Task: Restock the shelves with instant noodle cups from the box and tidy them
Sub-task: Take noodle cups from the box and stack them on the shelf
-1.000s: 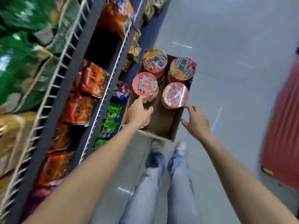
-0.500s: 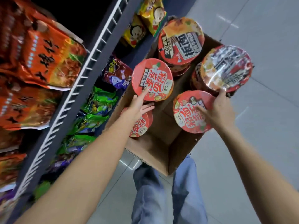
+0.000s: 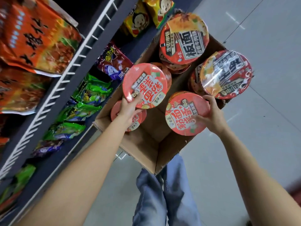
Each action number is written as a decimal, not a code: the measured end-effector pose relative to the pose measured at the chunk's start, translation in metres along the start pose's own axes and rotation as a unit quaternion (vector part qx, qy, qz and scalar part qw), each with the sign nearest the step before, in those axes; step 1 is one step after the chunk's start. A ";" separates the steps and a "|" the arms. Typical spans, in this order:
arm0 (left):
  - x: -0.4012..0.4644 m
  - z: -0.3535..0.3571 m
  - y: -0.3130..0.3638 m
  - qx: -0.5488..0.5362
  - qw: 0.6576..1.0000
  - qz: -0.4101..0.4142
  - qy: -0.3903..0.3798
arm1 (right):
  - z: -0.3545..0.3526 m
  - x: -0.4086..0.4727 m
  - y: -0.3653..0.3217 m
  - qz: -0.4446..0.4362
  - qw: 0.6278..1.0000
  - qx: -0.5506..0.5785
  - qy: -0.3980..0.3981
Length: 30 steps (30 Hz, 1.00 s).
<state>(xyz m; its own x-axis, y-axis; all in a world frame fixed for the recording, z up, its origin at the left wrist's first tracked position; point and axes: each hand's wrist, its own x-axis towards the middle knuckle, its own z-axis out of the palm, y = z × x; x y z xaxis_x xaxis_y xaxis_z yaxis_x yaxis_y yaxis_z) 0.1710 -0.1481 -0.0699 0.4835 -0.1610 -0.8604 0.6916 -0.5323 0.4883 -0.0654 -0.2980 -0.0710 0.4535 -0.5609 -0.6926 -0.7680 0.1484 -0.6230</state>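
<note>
Box: cardboard box [image 3: 151, 141] open on the floor [image 3: 260, 144], just beside the shelves [image 3: 91, 51]; I see instant noodle cups standing inside it.
Left hand: my left hand [image 3: 128, 110] has its fingers [image 3: 136, 97] clasped on the near rim of a red-lidded noodle cup [image 3: 145, 85], thumb on the lid, at the shelf-side wall of the box.
Under it: a second red-lidded cup [image 3: 136, 121] sits lower in the box, partly hidden by that hand.
Right hand: my right hand [image 3: 211, 115] grips another red cup [image 3: 184, 115] by its right edge, thumb across the lid, fingers curled round the side; the cup is tilted toward me, over the box's middle.
Far end: two larger bowls, one with a red and black lid [image 3: 184, 39] and one in glossy shrink-wrap [image 3: 226, 74], at the box's far side, each seemingly atop another.
Shelves: orange packets [image 3: 35, 43] above, green packets [image 3: 91, 90] and a purple packet [image 3: 114, 62] below, yellow cartoon packets [image 3: 138, 22] farther off.
Below: legs in blue jeans [image 3: 162, 196] under the box's near corner.
</note>
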 end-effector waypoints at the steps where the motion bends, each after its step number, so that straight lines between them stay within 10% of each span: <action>1: -0.005 -0.010 -0.002 0.020 1.000 0.005 0.014 | 0.000 -0.003 0.001 0.003 1.000 0.018 0.006; 9: -0.075 -0.066 -0.001 0.130 0.986 0.075 0.072 | -0.030 -0.104 -0.047 0.000 0.956 0.279 0.092; 14: -0.168 -0.081 0.028 0.152 0.981 0.119 -0.020 | -0.057 -0.199 -0.126 -0.062 0.943 0.323 0.056; 30: -0.533 -0.185 0.134 0.197 0.935 0.271 -0.116 | -0.083 -0.470 -0.284 -0.346 0.937 0.037 -0.011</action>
<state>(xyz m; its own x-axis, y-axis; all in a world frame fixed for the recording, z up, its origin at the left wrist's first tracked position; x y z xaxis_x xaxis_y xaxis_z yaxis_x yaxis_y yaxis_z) 0.1057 0.0203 0.4808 0.5440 -0.6475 -0.5337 0.1061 -0.5779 0.8092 -0.0982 -0.1437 0.4618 0.8409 -0.5278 -0.1201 -0.2535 -0.1880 -0.9489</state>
